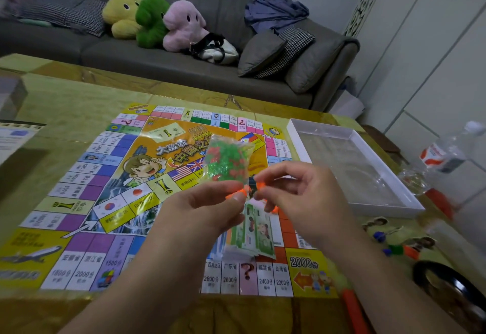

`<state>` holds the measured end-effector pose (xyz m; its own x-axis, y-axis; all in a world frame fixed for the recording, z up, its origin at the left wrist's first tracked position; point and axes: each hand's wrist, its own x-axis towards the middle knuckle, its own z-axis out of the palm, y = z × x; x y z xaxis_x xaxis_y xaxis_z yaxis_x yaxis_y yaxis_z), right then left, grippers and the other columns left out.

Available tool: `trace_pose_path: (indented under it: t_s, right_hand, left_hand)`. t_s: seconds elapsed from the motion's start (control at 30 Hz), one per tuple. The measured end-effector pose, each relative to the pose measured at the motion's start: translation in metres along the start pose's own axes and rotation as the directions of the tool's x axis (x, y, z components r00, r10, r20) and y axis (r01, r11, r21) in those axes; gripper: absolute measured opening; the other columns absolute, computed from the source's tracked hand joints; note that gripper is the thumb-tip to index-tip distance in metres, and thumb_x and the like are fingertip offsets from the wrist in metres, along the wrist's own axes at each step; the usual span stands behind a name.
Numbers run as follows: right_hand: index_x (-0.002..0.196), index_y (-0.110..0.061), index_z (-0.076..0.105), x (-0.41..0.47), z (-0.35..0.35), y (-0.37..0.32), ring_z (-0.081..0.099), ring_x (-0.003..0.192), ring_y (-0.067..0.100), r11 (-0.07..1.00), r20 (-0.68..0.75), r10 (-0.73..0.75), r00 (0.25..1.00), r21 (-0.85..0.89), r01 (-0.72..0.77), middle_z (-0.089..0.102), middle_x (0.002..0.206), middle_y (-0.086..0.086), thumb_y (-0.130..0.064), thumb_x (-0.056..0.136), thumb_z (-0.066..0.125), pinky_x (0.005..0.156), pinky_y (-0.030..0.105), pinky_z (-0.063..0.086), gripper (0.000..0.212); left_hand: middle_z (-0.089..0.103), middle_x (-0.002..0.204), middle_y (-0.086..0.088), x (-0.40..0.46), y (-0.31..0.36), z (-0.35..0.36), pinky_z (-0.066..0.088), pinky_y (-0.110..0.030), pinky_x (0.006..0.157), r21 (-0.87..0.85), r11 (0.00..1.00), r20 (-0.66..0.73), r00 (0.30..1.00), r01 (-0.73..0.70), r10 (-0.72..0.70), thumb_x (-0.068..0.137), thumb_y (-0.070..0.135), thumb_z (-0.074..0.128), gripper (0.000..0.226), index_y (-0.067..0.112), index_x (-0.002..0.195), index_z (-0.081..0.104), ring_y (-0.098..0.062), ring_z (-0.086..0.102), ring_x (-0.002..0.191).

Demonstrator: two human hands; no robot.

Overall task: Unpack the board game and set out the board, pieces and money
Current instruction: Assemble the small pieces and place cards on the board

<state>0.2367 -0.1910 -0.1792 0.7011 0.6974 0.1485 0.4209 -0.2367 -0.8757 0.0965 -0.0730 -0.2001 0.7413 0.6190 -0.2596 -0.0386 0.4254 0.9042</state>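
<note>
At the desk's (79, 102) far left edge a box (11, 97) and a printed sheet (15, 136) are cut off by the frame; what the box holds cannot be seen. The board (86, 175) lies unfolded and flat across the middle of the desk, its near edge close to the desk's near edge. Over the board's right half, the left hand (210, 202) and right hand (297, 191) together pinch the lower end of a clear plastic bag (227, 160) packed with small green and red pieces; the bag stands upright above the fingers. Something orange shows between the fingertips, too blurred to identify. Below the hands, a wrapped stack of money (252, 231) rests on the board, partly hidden by the left hand. Toward the desk's far right corner sits a shallow white box tray (310, 149) with a clear plastic insert, nothing visible inside. At the right edge lie a plastic bottle (447, 152), small coloured tokens (397, 247), indistinct, and a dark round object (447, 289), cut off.
</note>
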Motion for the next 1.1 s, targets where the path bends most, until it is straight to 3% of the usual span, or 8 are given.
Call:
trace_pose_path:
  t_s: [0.17,0.4,0.67,0.93,1.1]
  right_hand:
    - [0.1,-0.02,0.075,-0.04,-0.006,-0.005,0.078,0.082,0.02,0.996,-0.004,-0.02,1.0,0.082,0.02,0.077,0.088,0.003,0.004,0.085,0.082,0.07,0.035,0.065,0.029]
    - [0.094,-0.023,0.076,-0.053,-0.013,0.0,0.078,0.081,0.018,0.998,-0.046,-0.049,0.998,0.039,0.051,0.078,0.085,-0.001,0.002,0.08,0.086,0.071,0.035,0.065,0.031]
    - [0.099,-0.023,0.078,-0.052,-0.013,0.004,0.075,0.083,0.006,0.958,-0.05,-0.215,0.975,-0.207,0.2,0.075,0.083,-0.014,0.003,0.082,0.085,0.073,0.023,0.062,0.032]
    - [0.093,-0.016,0.072,-0.05,-0.014,0.006,0.077,0.074,0.019,0.994,-0.064,-0.101,0.993,0.027,0.103,0.076,0.08,0.0,0.011,0.082,0.081,0.066,0.035,0.065,0.031]
    - [0.088,-0.014,0.072,-0.051,-0.013,0.008,0.077,0.073,0.021,0.994,-0.047,-0.096,0.994,0.044,0.098,0.075,0.078,0.003,0.018,0.08,0.078,0.065,0.038,0.066,0.034]
  left_hand:
    - [0.081,0.088,-0.003,-0.014,0.002,0.008,0.065,-0.031,0.075,0.195,0.967,0.082,0.986,-0.162,0.148,0.08,0.007,0.082,0.019,0.016,0.098,0.081,-0.021,0.078,0.083]
    - [0.081,0.085,0.008,-0.019,0.003,0.016,0.064,-0.028,0.08,0.425,0.835,0.211,0.935,-0.35,0.284,0.077,0.006,0.085,0.025,0.022,0.095,0.081,-0.009,0.078,0.083]
    - [0.077,0.086,0.022,-0.015,0.003,0.015,0.062,-0.027,0.083,0.648,0.567,0.308,0.855,-0.509,0.416,0.08,0.011,0.086,0.033,0.034,0.102,0.08,0.003,0.074,0.085]
    - [0.08,0.083,0.005,-0.012,-0.001,0.012,0.063,-0.029,0.079,0.48,0.747,0.27,0.888,-0.46,0.374,0.072,-0.003,0.087,0.033,0.016,0.096,0.076,-0.009,0.078,0.081]
    - [0.079,0.081,0.008,-0.014,0.0,0.012,0.062,-0.022,0.076,0.525,0.717,0.299,0.888,-0.459,0.35,0.07,-0.001,0.088,0.032,0.017,0.095,0.078,-0.004,0.077,0.078]
